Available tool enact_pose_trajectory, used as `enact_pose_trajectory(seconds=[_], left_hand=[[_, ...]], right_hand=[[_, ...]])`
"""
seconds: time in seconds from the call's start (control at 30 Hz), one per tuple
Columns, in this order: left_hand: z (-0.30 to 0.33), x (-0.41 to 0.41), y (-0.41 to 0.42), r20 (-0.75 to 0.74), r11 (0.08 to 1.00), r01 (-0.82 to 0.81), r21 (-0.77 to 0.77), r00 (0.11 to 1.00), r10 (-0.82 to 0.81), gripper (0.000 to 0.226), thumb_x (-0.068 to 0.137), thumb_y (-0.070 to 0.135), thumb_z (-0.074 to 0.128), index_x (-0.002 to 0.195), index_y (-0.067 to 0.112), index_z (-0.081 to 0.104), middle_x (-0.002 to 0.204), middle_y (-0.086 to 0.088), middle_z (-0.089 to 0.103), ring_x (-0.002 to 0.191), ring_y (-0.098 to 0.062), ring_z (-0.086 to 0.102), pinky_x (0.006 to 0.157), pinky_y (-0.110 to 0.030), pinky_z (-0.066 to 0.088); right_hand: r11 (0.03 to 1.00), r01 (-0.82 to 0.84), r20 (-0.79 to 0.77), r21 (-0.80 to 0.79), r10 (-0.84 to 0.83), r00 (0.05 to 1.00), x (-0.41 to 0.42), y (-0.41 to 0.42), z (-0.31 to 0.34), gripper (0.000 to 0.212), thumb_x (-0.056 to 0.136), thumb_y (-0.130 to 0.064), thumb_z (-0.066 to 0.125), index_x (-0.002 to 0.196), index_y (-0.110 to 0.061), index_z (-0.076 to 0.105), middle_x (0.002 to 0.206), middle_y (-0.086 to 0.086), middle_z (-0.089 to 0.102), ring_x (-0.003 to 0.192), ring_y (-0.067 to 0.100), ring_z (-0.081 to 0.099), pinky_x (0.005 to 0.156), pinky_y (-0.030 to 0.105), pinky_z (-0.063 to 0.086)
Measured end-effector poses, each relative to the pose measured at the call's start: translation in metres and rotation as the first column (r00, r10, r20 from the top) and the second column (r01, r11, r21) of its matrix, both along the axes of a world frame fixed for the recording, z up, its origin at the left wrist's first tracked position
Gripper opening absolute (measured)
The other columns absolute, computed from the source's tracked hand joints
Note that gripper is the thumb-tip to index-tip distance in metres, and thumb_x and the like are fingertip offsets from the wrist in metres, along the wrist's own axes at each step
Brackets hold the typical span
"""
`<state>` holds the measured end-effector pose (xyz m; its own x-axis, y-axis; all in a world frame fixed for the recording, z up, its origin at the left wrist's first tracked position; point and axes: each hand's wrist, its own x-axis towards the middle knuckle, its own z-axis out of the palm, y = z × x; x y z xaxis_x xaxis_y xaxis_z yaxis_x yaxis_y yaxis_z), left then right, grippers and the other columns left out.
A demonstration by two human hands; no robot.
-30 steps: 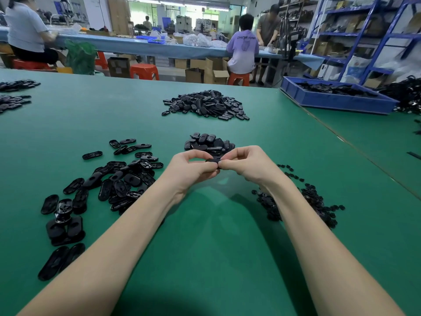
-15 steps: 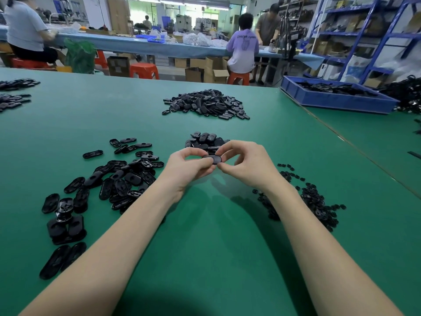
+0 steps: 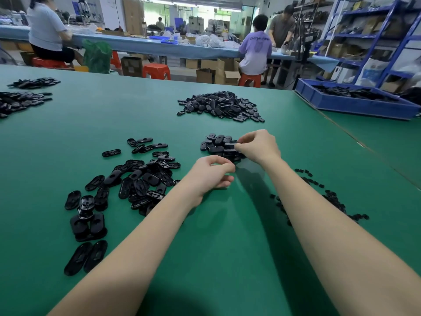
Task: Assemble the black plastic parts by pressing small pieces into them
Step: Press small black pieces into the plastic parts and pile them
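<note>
Right hand (image 3: 258, 145) at the small finished pile, left hand (image 3: 210, 172) idle and curled.

Right grip pinched on an oval black plastic part (image 3: 230, 145) atop the small heap of black ovals (image 3: 218, 145) at frame centre, probably setting down a finished one. Left grip loosely curled above the green tabletop (image 3: 227, 236), seemingly empty. Open black plastic shells (image 3: 136, 179) scattered at left within reach; tiny black insert pieces (image 3: 337, 201) at right beside the forearm, stock split per hand. Blue plastic bin (image 3: 355, 103) at upper right holding more black parts.
</note>
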<state>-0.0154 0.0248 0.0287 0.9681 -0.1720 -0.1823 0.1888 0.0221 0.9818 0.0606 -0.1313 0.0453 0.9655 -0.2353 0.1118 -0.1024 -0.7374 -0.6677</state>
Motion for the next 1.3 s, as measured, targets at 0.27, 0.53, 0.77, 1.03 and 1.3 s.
enact_pose_trajectory(seconds=[0.27, 0.53, 0.77, 1.03, 1.3], left_hand=[[0.004, 0.002, 0.003, 0.039, 0.998, 0.038, 0.057, 0.998, -0.041, 0.003, 0.094, 0.011, 0.063, 0.094, 0.013, 0.065, 0.092, -0.007, 0.073, 0.075, -0.017, 0.066, 0.076, -0.03, 0.057], [0.022, 0.006, 0.051, 0.296, 0.718, -0.008, 0.696, 0.914, -0.277, 0.012, 0.085, 0.021, 0.064, 0.078, 0.028, 0.071, 0.073, 0.023, 0.068, 0.062, 0.007, 0.058, 0.056, -0.005, 0.038], [0.031, 0.015, 0.088, 0.35, 0.695, -0.104, 0.712, 0.91, -0.222, 0.011, 0.089, 0.023, 0.066, 0.085, 0.031, 0.073, 0.089, 0.011, 0.073, 0.08, -0.003, 0.066, 0.072, -0.014, 0.047], [0.024, 0.021, 0.126, 0.323, 0.494, -0.217, 0.842, 0.937, -0.137, 0.028, 0.087, 0.007, 0.059, 0.096, 0.03, 0.073, 0.11, 0.006, 0.07, 0.105, -0.012, 0.061, 0.087, -0.018, 0.04], [0.013, 0.024, 0.122, 0.33, 0.453, -0.242, 0.858, 0.936, -0.125, 0.012, 0.08, 0.027, 0.078, 0.09, 0.034, 0.074, 0.1, 0.01, 0.072, 0.098, -0.011, 0.066, 0.096, -0.033, 0.053]], right_hand=[[0.999, -0.046, 0.075, 0.025, 0.044, 0.996, -0.019, 0.013, -0.003, 0.006, 0.083, -0.028, 0.069, 0.087, -0.031, 0.073, 0.079, -0.016, 0.068, 0.086, 0.012, 0.066, 0.069, 0.026, 0.045], [0.948, -0.188, 0.081, 0.256, 0.173, 0.982, -0.044, 0.052, -0.022, 0.012, 0.086, -0.024, 0.067, 0.085, -0.028, 0.079, 0.08, -0.012, 0.073, 0.069, -0.003, 0.06, 0.059, 0.014, 0.042], [0.935, -0.221, 0.004, 0.278, 0.229, 0.973, -0.051, 0.065, -0.034, 0.01, 0.087, -0.035, 0.071, 0.089, -0.027, 0.077, 0.087, -0.007, 0.077, 0.089, 0.012, 0.069, 0.083, 0.029, 0.053], [0.97, -0.242, -0.066, 0.022, 0.243, 0.968, -0.054, 0.076, -0.036, 0.009, 0.086, -0.045, 0.064, 0.085, -0.039, 0.07, 0.084, -0.026, 0.066, 0.095, 0.009, 0.062, 0.076, 0.029, 0.04], [0.966, -0.256, -0.086, -0.043, 0.251, 0.964, -0.055, 0.079, -0.035, 0.01, 0.087, -0.047, 0.062, 0.087, -0.04, 0.069, 0.084, -0.03, 0.061, 0.095, 0.01, 0.058, 0.077, 0.028, 0.038]])
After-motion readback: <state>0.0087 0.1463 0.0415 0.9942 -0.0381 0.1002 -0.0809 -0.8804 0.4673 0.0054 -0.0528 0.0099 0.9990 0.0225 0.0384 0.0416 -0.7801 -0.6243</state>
